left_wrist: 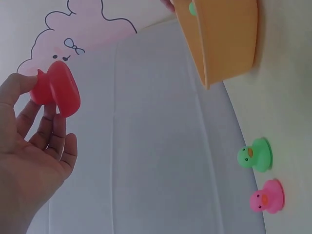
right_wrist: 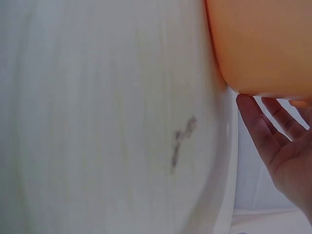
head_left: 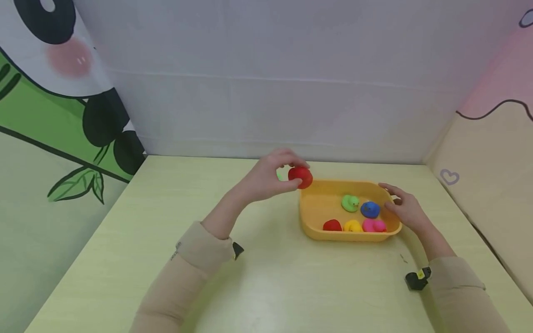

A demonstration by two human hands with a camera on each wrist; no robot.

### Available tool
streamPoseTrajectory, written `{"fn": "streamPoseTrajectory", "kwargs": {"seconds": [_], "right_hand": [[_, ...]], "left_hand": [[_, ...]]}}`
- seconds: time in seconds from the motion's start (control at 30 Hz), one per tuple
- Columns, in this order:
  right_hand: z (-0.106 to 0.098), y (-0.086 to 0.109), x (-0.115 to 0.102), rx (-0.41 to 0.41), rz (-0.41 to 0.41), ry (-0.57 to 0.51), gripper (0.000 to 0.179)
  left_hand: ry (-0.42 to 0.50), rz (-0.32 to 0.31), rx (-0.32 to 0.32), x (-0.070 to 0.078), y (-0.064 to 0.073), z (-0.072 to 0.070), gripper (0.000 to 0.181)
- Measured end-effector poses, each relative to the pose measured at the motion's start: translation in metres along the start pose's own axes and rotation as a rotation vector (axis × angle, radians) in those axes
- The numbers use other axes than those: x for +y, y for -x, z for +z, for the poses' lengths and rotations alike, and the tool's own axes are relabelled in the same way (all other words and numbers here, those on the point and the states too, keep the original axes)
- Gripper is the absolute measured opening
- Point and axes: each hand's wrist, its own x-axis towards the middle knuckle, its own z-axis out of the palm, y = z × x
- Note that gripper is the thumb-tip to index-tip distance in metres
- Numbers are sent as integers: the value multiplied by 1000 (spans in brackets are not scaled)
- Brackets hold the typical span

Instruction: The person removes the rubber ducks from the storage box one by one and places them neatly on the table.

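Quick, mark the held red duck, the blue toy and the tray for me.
Held red duck [left_wrist: 62,90], left wrist view: its body.
Blue toy [head_left: 370,210], head view: its middle.
Tray [head_left: 319,203], head view: bare inside floor.

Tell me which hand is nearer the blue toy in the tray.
Right. The right hand touches the right end of the tray, close to the blue toy; the left hand is farther away, near the tray's left end, holding a red toy.

Red toy duck [left_wrist: 68,90], tilted, pinched in fingers [left_wrist: 57,139], orange tray [head_left: 333,236] upright nearby, five colourful ducks [head_left: 370,209] inside
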Motion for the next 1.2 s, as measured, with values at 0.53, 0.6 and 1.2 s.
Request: {"fn": "streamPoseTrajectory", "kwargs": {"seconds": [0.53, 0.6, 1.2], "right_hand": [[9, 19, -12, 34, -1, 6, 51], [9, 19, -12, 34, -2, 2, 51], [9, 21, -18, 33, 8, 5, 51]], "left_hand": [[23, 14, 55, -26, 37, -50, 29], [28, -1, 52, -30, 40, -55, 28], [-112, -164, -14, -86, 54, -87, 32]]}}
